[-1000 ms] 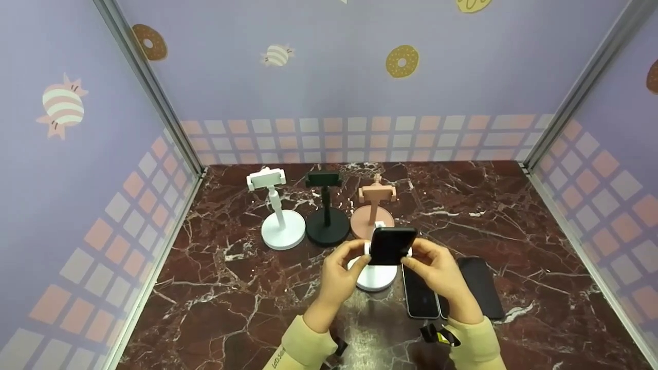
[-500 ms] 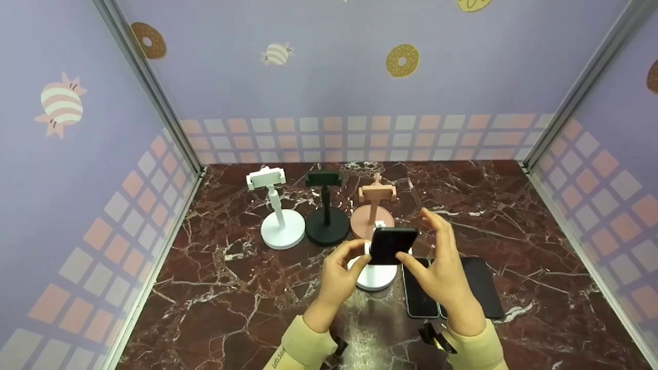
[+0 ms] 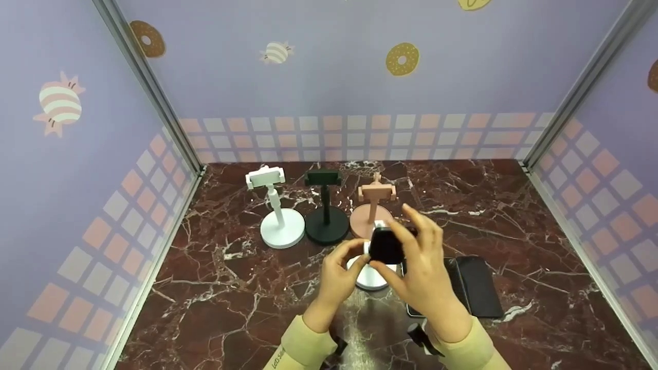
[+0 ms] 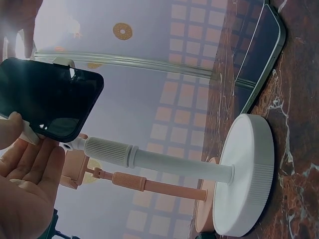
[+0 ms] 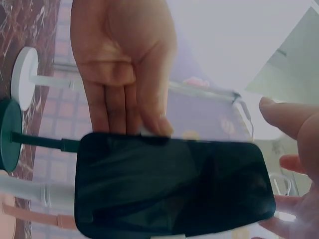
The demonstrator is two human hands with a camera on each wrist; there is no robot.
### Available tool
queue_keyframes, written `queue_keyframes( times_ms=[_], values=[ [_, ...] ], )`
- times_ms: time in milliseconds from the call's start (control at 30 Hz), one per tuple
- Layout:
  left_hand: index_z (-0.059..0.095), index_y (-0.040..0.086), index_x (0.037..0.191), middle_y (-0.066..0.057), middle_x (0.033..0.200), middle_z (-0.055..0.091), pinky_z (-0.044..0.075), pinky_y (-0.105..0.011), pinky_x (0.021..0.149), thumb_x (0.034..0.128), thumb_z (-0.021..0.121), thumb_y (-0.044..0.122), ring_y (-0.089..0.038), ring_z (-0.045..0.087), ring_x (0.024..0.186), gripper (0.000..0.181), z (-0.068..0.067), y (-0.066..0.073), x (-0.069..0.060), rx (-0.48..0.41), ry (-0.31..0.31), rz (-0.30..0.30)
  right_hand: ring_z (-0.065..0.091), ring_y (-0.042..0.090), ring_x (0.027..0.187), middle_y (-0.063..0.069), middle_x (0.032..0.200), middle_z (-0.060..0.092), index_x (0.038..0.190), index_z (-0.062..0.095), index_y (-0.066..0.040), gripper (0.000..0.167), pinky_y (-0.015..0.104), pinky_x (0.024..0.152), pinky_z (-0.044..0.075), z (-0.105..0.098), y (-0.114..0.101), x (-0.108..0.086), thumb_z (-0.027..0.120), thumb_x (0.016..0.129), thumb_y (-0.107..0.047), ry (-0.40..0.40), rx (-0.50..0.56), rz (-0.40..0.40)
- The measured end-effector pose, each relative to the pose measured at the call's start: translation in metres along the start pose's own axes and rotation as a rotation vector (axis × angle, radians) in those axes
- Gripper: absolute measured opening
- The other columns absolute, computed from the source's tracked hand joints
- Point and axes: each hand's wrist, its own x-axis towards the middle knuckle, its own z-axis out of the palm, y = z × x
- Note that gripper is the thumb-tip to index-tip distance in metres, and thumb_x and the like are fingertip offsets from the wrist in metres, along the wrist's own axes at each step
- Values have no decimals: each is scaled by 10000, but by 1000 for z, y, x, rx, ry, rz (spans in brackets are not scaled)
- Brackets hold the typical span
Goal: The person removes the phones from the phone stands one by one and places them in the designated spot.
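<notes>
A black smartphone [image 3: 384, 246] sits in the clamp of the near white phone stand [image 4: 244, 174], its screen facing the person. With thumb and fingers my left hand [image 3: 339, 275] pinches the clamp's white side at the phone's left edge. My right hand [image 3: 426, 275] is held spread in front of the phone's right part, fingers extended and thumb apart. In the right wrist view that hand [image 5: 304, 149] is at the phone's right end; whether a finger touches it cannot be told. The stand's post is hidden in the head view but shows upright in the left wrist view.
Behind stand a white phone stand [image 3: 281, 228], a black one [image 3: 327, 226] and a pink one [image 3: 366, 221] in a row. Dark phones lie flat on the marble table at right, one of them [image 3: 480, 288] outermost. Patterned panels [image 3: 329, 136] enclose the back and sides.
My right hand has let go of the clamp's right side, opened its fingers and moved left across the phone. My left hand keeps its pinch; the stand has not moved.
</notes>
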Motion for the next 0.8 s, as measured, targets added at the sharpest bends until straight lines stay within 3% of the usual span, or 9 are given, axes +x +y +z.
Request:
queue_keyframes(
  times_ms=[267,533,800],
  values=[
    [679,-110,1175,-267,1078,713,606,-380,941,925,722,-8,-127,703,1050,273,0,1,1,-8,0,0,422,394,1250,210,1477,475,1393,572,-139,667,583,928,455,8,-4,-2,855,838,-376,-131,-73,45],
    [674,-128,1167,-265,1077,711,604,-329,940,923,721,0,-102,692,1057,280,-1,1,1,-17,-3,5,444,357,1111,166,1185,566,1359,596,-139,640,474,677,460,18,-6,5,886,806,-280,-100,-155,63],
    [653,-141,1207,-263,1088,697,598,-323,950,932,712,-15,-95,686,1061,308,-4,0,0,-30,-38,3,470,354,1005,141,1037,565,1155,624,-92,448,445,593,432,27,-9,11,854,833,-303,-52,-245,123]
  ],
)
